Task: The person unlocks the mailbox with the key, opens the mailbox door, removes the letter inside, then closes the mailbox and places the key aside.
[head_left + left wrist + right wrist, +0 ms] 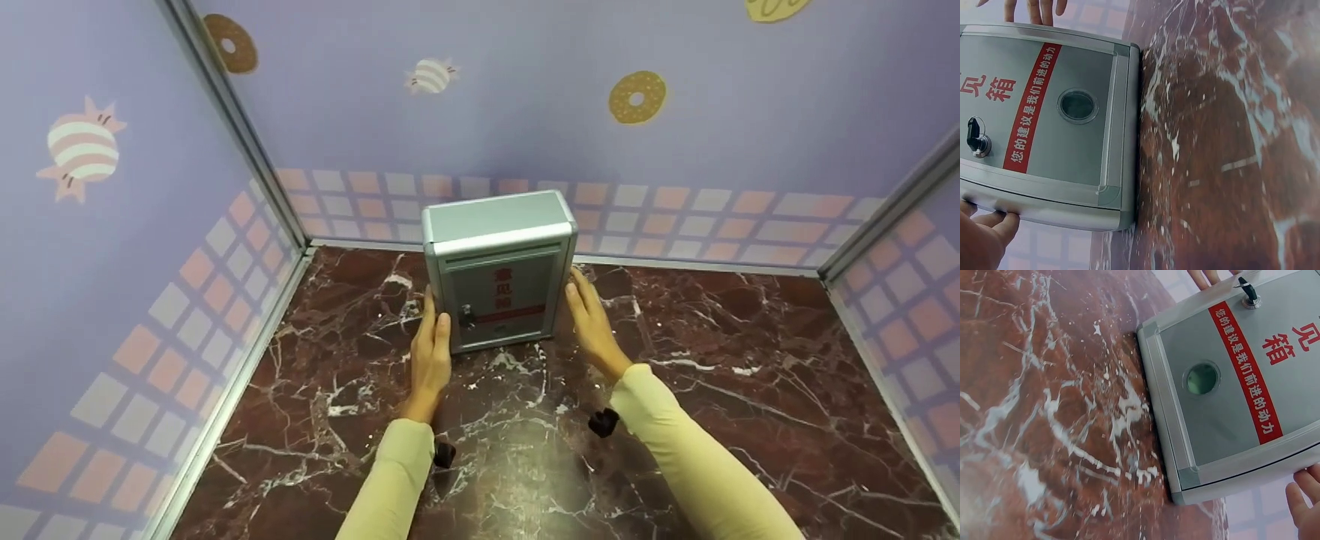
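Observation:
A grey metal suggestion box (499,281) with a silver frame stands upright on the dark red marble surface (360,420). Red characters, a red strip (1032,107) and a small round window (1202,378) mark its front. A key (1248,291) sits in the lock on its left side. My left hand (431,360) rests its fingertips against the box's left side, thumb near the front edge. On the opposite side, my right hand (594,322) has its extended fingers right at the side wall, partly hidden behind the box.
Lilac panels with doughnut and sweet pictures enclose the surface at the back (525,112), left (82,247) and right (926,322). Metal strips (281,300) run along their bottom edges. The box stands near the back panel.

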`<act>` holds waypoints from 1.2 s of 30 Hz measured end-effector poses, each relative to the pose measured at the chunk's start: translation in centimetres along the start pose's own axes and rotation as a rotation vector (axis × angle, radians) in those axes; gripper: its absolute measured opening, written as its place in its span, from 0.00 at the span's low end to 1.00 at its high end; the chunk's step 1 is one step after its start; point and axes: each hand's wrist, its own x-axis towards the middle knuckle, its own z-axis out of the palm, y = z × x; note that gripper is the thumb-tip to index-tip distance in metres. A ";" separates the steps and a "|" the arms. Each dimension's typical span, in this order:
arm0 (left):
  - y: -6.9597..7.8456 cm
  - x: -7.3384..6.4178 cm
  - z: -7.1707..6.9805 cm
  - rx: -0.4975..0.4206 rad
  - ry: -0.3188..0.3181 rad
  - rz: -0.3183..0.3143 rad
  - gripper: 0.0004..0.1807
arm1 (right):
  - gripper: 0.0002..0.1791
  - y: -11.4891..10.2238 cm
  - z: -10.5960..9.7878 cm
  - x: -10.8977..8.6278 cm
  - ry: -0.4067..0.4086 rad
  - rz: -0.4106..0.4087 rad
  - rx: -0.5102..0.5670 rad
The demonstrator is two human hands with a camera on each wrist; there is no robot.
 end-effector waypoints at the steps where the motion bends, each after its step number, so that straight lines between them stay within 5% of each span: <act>1: 0.1 0.1 0.4 -0.008 -0.008 0.005 0.33 | 0.28 0.1 -0.4 -0.1 0.016 0.001 -0.007; 10: 0.9 0.2 4.4 -0.052 -0.076 0.051 0.32 | 0.25 -2.4 -4.4 -3.3 0.138 0.012 -0.010; 20: 2.3 -0.2 9.6 -0.072 -0.160 0.096 0.31 | 0.27 3.1 -9.0 -5.0 0.295 0.021 0.051; 32: 4.1 -1.9 13.8 -0.104 -0.224 0.128 0.29 | 0.26 4.2 -13.2 -7.4 0.432 0.035 0.022; 36: 4.5 -2.4 14.6 -0.123 -0.254 0.140 0.29 | 0.25 2.9 -14.1 -8.3 0.440 0.049 0.026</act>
